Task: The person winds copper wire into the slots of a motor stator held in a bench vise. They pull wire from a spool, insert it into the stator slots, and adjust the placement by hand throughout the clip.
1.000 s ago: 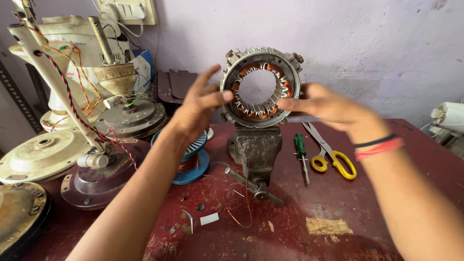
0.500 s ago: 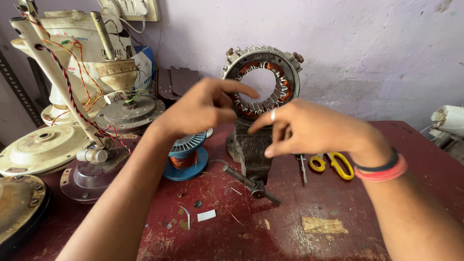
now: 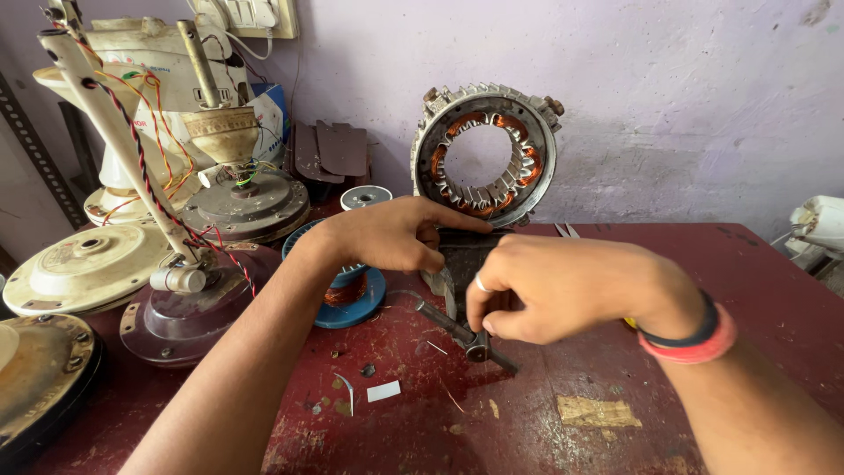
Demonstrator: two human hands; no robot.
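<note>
a single head-worn camera looks down and forward across a dark red workbench (image 3: 668, 264) toward its far edge, where a pale purple wall (image 3: 686, 105) closes the view. the lens sits close: both forearms enter from the near edge, the left hand (image 3: 387, 233) and right hand (image 3: 563, 286) filling the centre, just before a ring-shaped motor stator (image 3: 486, 154) standing upright near the far edge. the bench's left side, crowded with fan parts (image 3: 88, 264), runs out of frame; the right corner is cut off. no second view shares the scene.
</note>
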